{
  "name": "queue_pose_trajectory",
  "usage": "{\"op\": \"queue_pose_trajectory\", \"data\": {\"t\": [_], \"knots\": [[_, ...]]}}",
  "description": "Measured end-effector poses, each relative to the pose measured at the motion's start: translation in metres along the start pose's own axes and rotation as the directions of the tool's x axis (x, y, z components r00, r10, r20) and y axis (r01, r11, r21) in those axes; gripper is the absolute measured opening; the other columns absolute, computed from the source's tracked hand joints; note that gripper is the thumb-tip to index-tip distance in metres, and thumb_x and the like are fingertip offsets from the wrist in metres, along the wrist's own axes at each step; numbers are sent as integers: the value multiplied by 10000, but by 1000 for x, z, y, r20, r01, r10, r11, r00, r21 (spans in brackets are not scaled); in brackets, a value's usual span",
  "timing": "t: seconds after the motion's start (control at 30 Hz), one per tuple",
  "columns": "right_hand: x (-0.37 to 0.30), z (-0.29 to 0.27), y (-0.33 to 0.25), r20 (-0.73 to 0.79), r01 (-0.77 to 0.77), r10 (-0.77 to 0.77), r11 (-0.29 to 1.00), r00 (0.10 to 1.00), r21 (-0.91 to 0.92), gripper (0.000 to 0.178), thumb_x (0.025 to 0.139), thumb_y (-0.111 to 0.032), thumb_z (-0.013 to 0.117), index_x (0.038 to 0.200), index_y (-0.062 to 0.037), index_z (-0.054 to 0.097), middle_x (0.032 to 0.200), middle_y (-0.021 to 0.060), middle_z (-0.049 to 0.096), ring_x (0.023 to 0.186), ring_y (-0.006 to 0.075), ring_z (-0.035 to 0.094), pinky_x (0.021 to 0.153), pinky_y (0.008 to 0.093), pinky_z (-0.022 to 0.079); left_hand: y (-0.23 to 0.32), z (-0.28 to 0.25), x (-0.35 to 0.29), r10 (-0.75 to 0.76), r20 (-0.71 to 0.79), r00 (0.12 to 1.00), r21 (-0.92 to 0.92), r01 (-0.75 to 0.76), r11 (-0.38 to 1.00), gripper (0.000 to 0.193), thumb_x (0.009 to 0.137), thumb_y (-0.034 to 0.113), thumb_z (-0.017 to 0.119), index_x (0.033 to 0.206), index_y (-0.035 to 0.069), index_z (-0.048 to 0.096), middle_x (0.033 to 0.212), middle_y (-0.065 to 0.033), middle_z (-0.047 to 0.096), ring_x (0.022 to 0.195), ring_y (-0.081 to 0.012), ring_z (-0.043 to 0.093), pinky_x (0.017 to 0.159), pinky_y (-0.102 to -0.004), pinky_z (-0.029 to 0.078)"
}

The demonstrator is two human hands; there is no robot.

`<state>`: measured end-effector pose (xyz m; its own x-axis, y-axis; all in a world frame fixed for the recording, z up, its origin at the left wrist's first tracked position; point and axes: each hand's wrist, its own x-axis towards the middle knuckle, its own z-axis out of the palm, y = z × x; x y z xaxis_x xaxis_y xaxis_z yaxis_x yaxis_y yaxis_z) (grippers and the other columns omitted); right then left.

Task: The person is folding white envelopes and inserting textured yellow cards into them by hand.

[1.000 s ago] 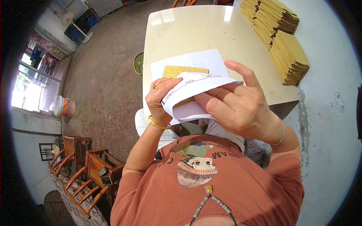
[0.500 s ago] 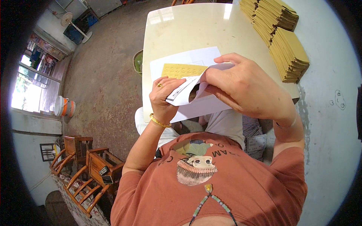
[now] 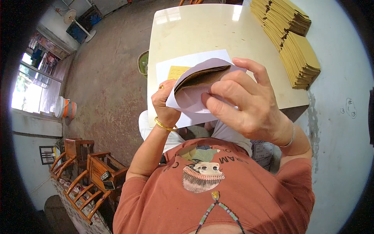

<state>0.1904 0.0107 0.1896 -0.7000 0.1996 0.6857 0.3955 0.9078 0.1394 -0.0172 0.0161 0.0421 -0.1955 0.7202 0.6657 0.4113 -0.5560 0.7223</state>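
A white paper envelope (image 3: pixel 191 102) is held up above the near edge of the table, its mouth spread wide. Folded brownish sheets (image 3: pixel 202 78) show inside, against the far wall of the envelope. My left hand (image 3: pixel 165 99) is closed round its left side. My right hand (image 3: pixel 245 97) is at the right side of the mouth, thumb and bent fingers at the opening and forefinger raised outside the rim. A yellow embossed sheet (image 3: pixel 177 72) shows partly behind the envelope, on white paper (image 3: pixel 212 56) lying on the table.
The cream table (image 3: pixel 194 31) has tall stacks of yellow paper (image 3: pixel 300 58) along its right side, by the wall. A green basket (image 3: pixel 143 63) stands left of the table. Printed sheets (image 3: pixel 261 152) lie below, near my right knee. Wooden chairs (image 3: pixel 91 171) are at lower left.
The envelope has been tipped so that its mouth faces up and gapes wider, showing the sheets inside. My right hand has turned, its fingers now visible at the opening.
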Motion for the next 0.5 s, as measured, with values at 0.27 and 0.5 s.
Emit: {"op": "queue_pose_trajectory", "data": {"t": [0.27,0.5], "knots": [[1,-1,-8,-8,-98,98,994,995,-39,91,709,-104,669,795,-109,640,972,35,656,874,165,625,1033,489,327,4,4,1,-173,-32,984,-214,162,963,201,700,-5,672,899,16,695,817,-99,695,785,-223,664,841,-333,455],[-1,-1,-12,10,-158,160,983,987,-93,82,727,-92,652,805,-80,630,980,61,668,907,177,638,1055,511,299,4,1,3,-110,-10,994,-121,108,987,196,700,2,677,896,13,695,824,-103,699,791,-226,669,848,-346,456]]}}
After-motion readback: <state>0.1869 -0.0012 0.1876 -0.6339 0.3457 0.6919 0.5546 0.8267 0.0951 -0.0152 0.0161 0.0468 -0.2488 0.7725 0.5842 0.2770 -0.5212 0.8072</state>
